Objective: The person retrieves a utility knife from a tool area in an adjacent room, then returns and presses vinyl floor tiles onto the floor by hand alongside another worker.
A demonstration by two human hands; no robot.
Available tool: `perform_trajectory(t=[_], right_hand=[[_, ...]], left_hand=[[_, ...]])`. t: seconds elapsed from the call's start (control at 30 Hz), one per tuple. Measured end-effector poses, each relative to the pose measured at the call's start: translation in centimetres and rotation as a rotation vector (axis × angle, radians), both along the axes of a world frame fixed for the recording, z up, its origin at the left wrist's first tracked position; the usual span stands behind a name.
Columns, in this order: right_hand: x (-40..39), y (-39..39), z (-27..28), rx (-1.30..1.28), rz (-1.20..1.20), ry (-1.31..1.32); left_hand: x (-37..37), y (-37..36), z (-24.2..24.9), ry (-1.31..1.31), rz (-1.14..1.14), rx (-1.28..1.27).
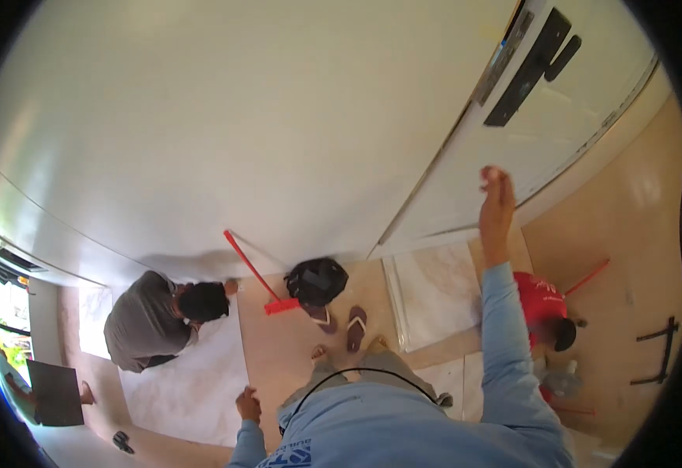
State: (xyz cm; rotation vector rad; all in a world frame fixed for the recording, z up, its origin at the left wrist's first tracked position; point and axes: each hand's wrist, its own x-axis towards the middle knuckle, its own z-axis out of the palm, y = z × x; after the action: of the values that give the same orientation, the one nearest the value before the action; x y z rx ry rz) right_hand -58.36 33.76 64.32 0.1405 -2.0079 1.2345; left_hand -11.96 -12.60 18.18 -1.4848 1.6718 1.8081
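My right hand (pixel 498 209) is raised in front of the white door (pixel 575 101), below its black handle plate (pixel 528 66). Its fingers are slightly bent and apart from the thumb, and nothing shows in it. It appears apart from the handle. Low by my side, my left hand (pixel 249 404) hangs loosely with half-curled fingers and holds nothing that I can see. Below me a pair of flip-flops (pixel 356 327) lies on the floor in front of my bare feet.
A black backpack (pixel 317 281) and a red broom (pixel 281 306) stand against the white wall (pixel 278 117). One person in grey (pixel 146 324) crouches at left on a floor sheet (pixel 200 390); another in red (pixel 540 304) is at right. A wrapped panel (pixel 435 288) lies near the door.
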Motion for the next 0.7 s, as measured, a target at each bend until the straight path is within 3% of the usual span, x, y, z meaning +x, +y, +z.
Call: perform_trajectory(t=[0.03, 0.1, 0.2, 0.27, 0.3, 0.33, 0.4, 0.53, 0.63, 0.7], right_hand=[[-1.9, 0.8, 3.1, 0.045, -0.065, 0.064], [-6.6, 4.9, 7.8, 0.136, -0.132, 0.183], [-8.7, 5.0, 18.4, 0.181, -0.112, 0.361], [-8.9, 4.8, 25.2, 0.144, -0.081, 0.440], [-8.8, 4.4, 27.6, 0.106, -0.072, 0.458], [-8.8, 4.4, 29.2, 0.071, -0.077, 0.464], [-9.9, 6.3, 30.4, 0.055, -0.147, 0.473], [-13.3, 8.3, 30.1, -0.083, -0.026, 0.462], [-12.6, 6.3, 29.8, -0.194, 0.049, 0.334], [-14.7, 7.7, 29.0, -0.069, 0.091, 0.381]], left_hand=[[1.7, -0.2, -1.8, 0.023, -0.150, -0.218], [3.8, -0.2, -3.3, -0.095, -0.195, -0.396], [8.3, 0.9, -6.5, 0.103, 0.420, -0.053], [9.4, 2.0, -4.6, 0.099, 0.370, -0.122], [9.5, 1.7, -4.2, 0.043, 0.239, -0.267], [10.4, 1.8, -3.3, 0.017, 0.309, -0.205], [9.3, 3.1, -1.8, -0.007, 0.384, -0.065], [9.8, 5.4, -1.1, -0.006, 0.367, 0.007], [11.1, 6.0, -1.7, 0.126, 0.530, 0.186], [11.9, 5.7, -1.9, 0.145, 0.568, 0.222]])
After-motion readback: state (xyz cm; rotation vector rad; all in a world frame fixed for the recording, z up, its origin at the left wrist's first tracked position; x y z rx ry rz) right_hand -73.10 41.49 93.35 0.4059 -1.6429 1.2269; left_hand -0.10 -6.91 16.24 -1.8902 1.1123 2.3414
